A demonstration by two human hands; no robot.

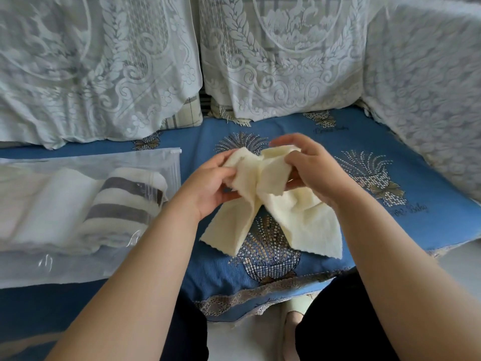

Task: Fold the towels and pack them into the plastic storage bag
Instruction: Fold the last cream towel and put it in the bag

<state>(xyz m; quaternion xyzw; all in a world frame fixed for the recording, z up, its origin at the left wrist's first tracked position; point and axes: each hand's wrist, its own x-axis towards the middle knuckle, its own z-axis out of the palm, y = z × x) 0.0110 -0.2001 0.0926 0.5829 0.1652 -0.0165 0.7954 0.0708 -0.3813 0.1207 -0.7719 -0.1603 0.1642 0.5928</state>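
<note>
Soft, even daylight fills the scene, with only faint shadows. Small glare spots glint on the clear plastic storage bag (86, 204). Edges bow outward (wide-angle distortion), and fine detail looks slightly soft throughout.

Bunched cream towel (263, 188); striped towel (125, 201) bagged.

The blue seat cover (338, 142) carries cursive script beside its basket motifs; the nearer line ends in what looks like "Baby", the farther one is too blurred to read.
</note>
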